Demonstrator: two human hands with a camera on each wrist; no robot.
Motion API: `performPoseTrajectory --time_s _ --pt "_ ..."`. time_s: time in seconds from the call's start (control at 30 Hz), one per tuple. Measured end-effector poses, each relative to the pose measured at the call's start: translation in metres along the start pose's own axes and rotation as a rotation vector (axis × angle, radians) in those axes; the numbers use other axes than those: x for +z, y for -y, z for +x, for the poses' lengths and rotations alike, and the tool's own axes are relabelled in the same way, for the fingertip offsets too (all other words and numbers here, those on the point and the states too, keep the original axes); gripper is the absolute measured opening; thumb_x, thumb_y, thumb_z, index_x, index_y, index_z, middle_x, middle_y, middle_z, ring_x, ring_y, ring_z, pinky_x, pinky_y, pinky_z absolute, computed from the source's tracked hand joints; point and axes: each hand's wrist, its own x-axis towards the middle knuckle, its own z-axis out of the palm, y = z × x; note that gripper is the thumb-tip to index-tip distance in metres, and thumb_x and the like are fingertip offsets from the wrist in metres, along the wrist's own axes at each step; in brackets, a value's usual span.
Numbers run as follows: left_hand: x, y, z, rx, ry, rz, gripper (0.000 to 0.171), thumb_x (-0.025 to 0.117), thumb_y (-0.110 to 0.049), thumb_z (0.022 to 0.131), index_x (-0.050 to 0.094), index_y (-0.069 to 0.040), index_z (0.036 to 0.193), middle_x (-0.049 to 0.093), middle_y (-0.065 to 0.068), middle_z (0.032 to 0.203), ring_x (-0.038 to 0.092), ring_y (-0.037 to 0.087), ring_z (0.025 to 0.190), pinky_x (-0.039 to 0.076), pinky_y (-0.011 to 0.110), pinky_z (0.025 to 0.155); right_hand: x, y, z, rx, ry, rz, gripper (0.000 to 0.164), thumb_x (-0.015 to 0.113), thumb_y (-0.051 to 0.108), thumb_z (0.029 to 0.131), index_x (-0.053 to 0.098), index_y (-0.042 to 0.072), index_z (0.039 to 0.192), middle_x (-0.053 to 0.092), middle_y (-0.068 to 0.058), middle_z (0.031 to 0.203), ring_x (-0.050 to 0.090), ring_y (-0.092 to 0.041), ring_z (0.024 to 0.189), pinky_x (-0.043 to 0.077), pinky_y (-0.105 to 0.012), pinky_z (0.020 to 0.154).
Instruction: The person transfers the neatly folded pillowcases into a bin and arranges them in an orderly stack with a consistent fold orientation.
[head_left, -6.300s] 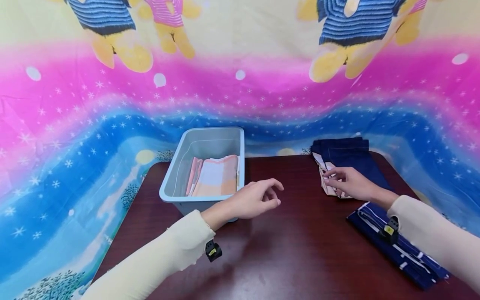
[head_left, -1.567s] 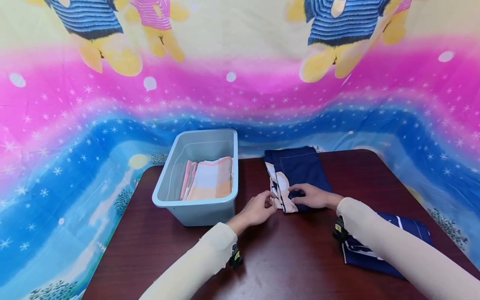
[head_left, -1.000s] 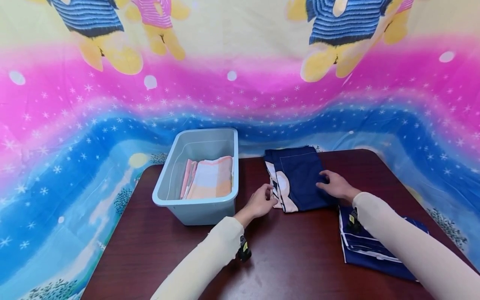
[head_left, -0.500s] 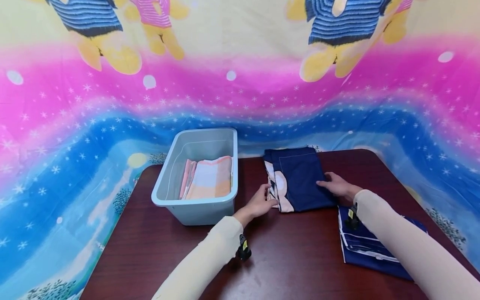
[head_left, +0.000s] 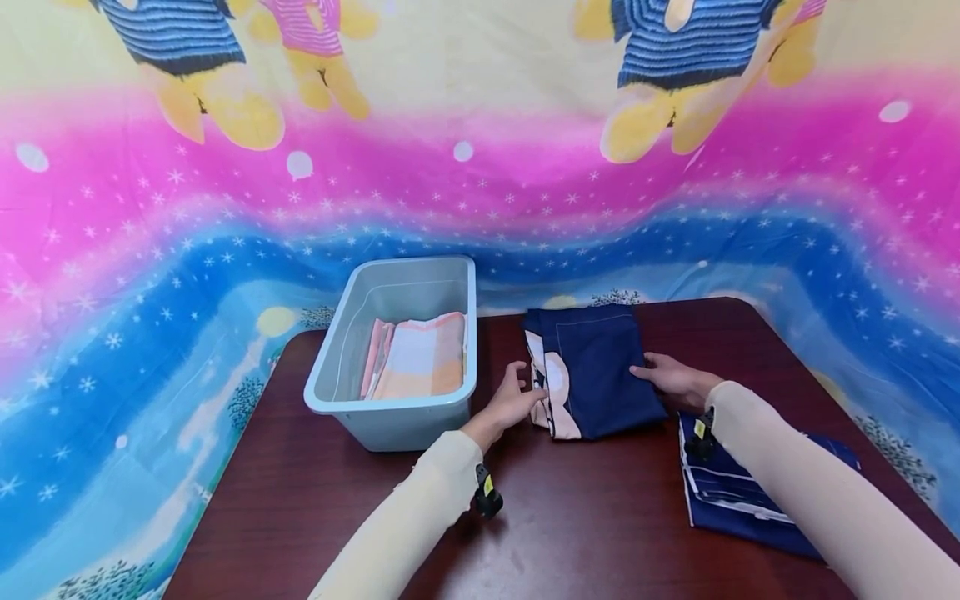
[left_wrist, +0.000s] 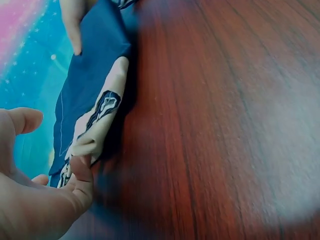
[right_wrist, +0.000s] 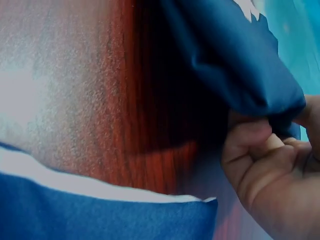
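A folded navy cloth with a pale pink printed strip is held between both hands at the back middle of the table, its near edge raised a little. At its left side, my left hand pinches the pale edge; in the left wrist view the thumb of that left hand presses this edge while the index finger stands away. My right hand grips the opposite edge, thumb on top. Curled fingers of the right hand show under the cloth in the right wrist view.
A grey-blue plastic bin stands left of the hands, with folded pink, white and orange checked cloths inside. Another folded navy cloth with white trim lies under the right forearm. A printed curtain hangs behind the brown table.
The navy cloth came from the right to the middle earlier. The right hand then shifted to its right edge. Just now the cloth has tilted and come slightly nearer, held by both hands.
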Motion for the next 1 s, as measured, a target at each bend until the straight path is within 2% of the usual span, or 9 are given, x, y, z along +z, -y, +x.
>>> performPoseTrajectory --time_s 0.1,0.2,0.27,0.33,0.43,0.57,0.73,0.83,1.0 --pt "0.002 0.0 0.004 -0.031 -0.009 -0.056 0.072 0.063 -0.021 0.096 0.025 -0.009 0.155 0.065 0.015 0.119 0.063 0.022 0.103 0.051 0.034 0.085 0.0 -0.003 -0.001 -0.02 0.028 0.068 0.065 0.038 0.023 0.111 0.003 -0.002 0.16 0.025 -0.031 0.16 0.047 -0.039 0.139 0.045 -0.051 0.111" --pt "0.003 0.001 0.007 -0.069 -0.012 -0.093 0.073 0.062 -0.021 0.096 0.022 -0.008 0.155 0.06 0.002 0.082 0.053 0.013 0.068 0.043 0.026 0.062 0.0 -0.005 -0.004 -0.027 0.045 0.065 0.066 0.046 0.02 0.109 0.007 0.0 0.159 0.034 -0.03 0.155 0.062 -0.024 0.119 0.054 -0.043 0.1" --pt "0.004 0.001 0.007 -0.099 -0.02 -0.103 0.072 0.062 -0.022 0.096 0.023 -0.008 0.155 0.054 -0.002 0.076 0.048 0.01 0.06 0.038 0.024 0.056 -0.001 -0.006 -0.006 -0.013 0.053 0.061 0.07 0.05 0.02 0.107 0.007 0.001 0.158 0.04 -0.027 0.148 0.063 -0.015 0.096 0.056 -0.037 0.088" --pt "0.004 0.002 0.007 -0.126 -0.027 -0.121 0.073 0.063 -0.023 0.095 0.024 -0.007 0.154 0.057 -0.001 0.076 0.048 0.009 0.057 0.038 0.022 0.053 -0.001 -0.005 -0.008 0.013 0.056 0.065 0.078 0.054 0.021 0.105 0.001 0.003 0.159 0.046 -0.02 0.137 0.055 -0.011 0.076 0.052 -0.032 0.077" --pt "0.004 0.006 0.008 -0.152 -0.013 -0.156 0.074 0.064 -0.025 0.093 0.028 -0.004 0.153 0.063 0.001 0.085 0.052 0.007 0.059 0.038 0.02 0.051 -0.001 -0.004 -0.009 0.057 0.055 0.065 0.092 0.056 0.028 0.104 -0.012 0.004 0.16 0.049 -0.01 0.115 0.039 -0.013 0.06 0.043 -0.03 0.066" --pt "0.004 0.012 0.01 -0.147 0.051 -0.162 0.071 0.067 -0.028 0.092 0.037 -0.001 0.151 0.061 0.0 0.085 0.052 0.008 0.062 0.042 0.02 0.052 0.001 -0.001 -0.01 0.086 0.065 0.007 0.104 0.058 0.041 0.102 -0.021 0.004 0.158 0.05 -0.007 0.11 0.042 -0.011 0.059 0.043 -0.028 0.062" --pt "0.007 0.016 0.009 -0.08 0.111 -0.058 0.066 0.071 -0.031 0.093 0.047 0.0 0.146 0.067 0.008 0.114 0.063 0.013 0.089 0.054 0.028 0.073 0.004 -0.004 -0.009 0.062 0.11 -0.039 0.093 0.057 0.038 0.103 -0.008 0.005 0.161 0.061 -0.003 0.089 0.046 -0.012 0.056 0.044 -0.026 0.057" --pt "0.006 0.016 0.006 -0.039 0.136 -0.003 0.077 0.075 -0.029 0.09 0.039 0.001 0.151 0.061 0.015 0.134 0.064 0.019 0.109 0.054 0.032 0.09 0.006 -0.007 -0.008 0.03 0.142 -0.034 0.082 0.056 0.032 0.105 0.0 0.01 0.161 0.06 0.001 0.075 0.047 -0.013 0.054 0.045 -0.026 0.056" --pt "0.004 0.015 0.003 0.009 0.148 0.067 0.094 0.078 -0.026 0.088 0.022 -0.001 0.16 0.044 0.021 0.154 0.055 0.024 0.129 0.048 0.034 0.104 0.005 -0.009 -0.008 0.009 0.177 -0.022 0.083 0.054 0.028 0.106 -0.005 0.013 0.162 0.065 0.0 0.085 0.047 -0.013 0.054 0.045 -0.027 0.057"
